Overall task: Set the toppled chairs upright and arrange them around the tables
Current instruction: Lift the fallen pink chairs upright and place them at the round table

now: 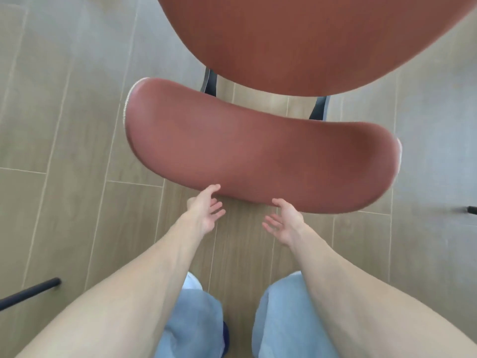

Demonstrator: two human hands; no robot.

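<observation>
A red-brown chair (pixel 284 99) stands upright on the tiled floor (pixel 64 125), seen from straight above. Its curved backrest (pixel 260 153) lies nearest the person, and its seat (pixel 309 40) fills the far part of the view. Two dark posts (pixel 209 82) join seat and backrest.

Both hands are at the near edge of the backrest. The left hand (pixel 206 210) has its thumb touching or almost touching that edge, with the fingers spread loosely below it. The right hand (pixel 285 223) is just beside the edge, palm turned inward, its fingers also spread. Neither grip is closed on anything; each is open and relaxed.

The hands sit close together near the middle of the backrest, probably because that is the natural place to steer a chair from behind. From there a push or pull would move it evenly without twisting it.

This chair appears already set on its legs, so what is left is likely sliding it into place. No counter shows here, so I cannot tell how near it stands to one.

A dark leg (pixel 31 293) of another chair pokes in at the near left, and a dark tip (pixel 471 210) shows at the right edge.

The person's pale blue trousers (pixel 196 319) show at the bottom.
</observation>
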